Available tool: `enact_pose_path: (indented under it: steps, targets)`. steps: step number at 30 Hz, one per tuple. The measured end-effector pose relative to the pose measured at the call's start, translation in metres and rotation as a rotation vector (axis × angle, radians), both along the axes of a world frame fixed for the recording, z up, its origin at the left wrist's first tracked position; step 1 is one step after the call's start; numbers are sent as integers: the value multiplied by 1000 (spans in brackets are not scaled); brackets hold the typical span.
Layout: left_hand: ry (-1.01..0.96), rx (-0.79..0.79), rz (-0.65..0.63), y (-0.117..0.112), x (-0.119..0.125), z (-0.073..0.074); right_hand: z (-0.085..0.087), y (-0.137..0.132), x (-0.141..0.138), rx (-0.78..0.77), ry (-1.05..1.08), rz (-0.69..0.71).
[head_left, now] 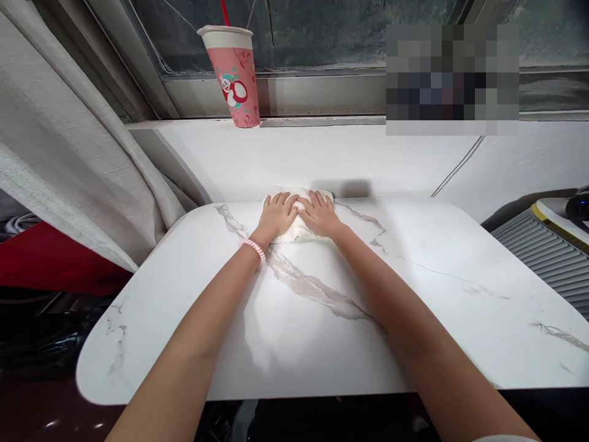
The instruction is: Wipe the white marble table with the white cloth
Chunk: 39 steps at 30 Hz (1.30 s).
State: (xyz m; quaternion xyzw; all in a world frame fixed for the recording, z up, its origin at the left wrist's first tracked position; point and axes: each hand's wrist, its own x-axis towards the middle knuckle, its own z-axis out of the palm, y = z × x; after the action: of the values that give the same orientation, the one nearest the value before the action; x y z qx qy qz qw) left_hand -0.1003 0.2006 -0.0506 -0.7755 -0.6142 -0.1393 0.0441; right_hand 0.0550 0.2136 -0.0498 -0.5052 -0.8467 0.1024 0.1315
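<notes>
A white cloth [297, 232] lies flat at the far edge of a white marble-patterned table [317, 356], close against the wall. On the cloth's left half rests my left hand [278, 216], palm down with fingers spread; a pink coiled band [254, 248] circles that wrist. My right hand [319, 215] presses on the right half of the cloth, its fingers stretched out flat as well. The two hands are side by side, with their fingertips pointing toward the wall. Neither hand is wrapped around the cloth.
A pink paper cup [237, 80] with a red straw stands on the windowsill [322, 121] above the table. Light grey curtains [78, 123] hang at the left, over something red [64, 261]. A ribbed grey object [545, 258] sits beyond the table's right edge.
</notes>
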Motion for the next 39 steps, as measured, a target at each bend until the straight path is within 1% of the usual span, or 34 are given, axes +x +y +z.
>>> enact_pose_path:
  steps: [3, 8, 10, 12, 14, 16, 18, 21, 25, 29, 33, 36, 39]
  targets:
    - [2, -13, 22, 1, 17, 0, -1, 7, 18, 9, -34, 12]
    - [-3, 39, 17, 5, 65, -4, -2, 17, 65, 17, -70, -27]
    - [-8, 38, 19, 7, 78, -5, -3, 19, 79, 26, -87, -27]
    - [-14, 31, 14, 7, 83, -6, -4, 18, 85, 48, -103, -29]
    - [-19, 31, 0, 5, 83, -6, -5, 15, 85, 73, -107, -34]
    - [-19, 36, -15, -1, 81, -6, -7, 9, 85, 88, -103, -29]
    - [-8, 43, -24, -12, 81, -5, -9, -3, 88, 92, -107, -14]
    - [19, 51, -29, -39, 87, -5, -10, -27, 96, 97, -122, 23]
    - [47, 57, -19, -91, 95, -5, -12, -72, 110, 137, -128, 108]
    - [71, 70, -45, -147, 98, -6, -13, -127, 120, 195, -108, 194]
    - [104, 116, -101, -199, 102, -7, -8, -186, 127, 256, -62, 228]
    - [139, 152, -131, -227, 106, -7, -3, -219, 131, 269, -53, 243]
    - [140, 179, -160, -240, 109, -8, -1, -234, 133, 267, -45, 245]
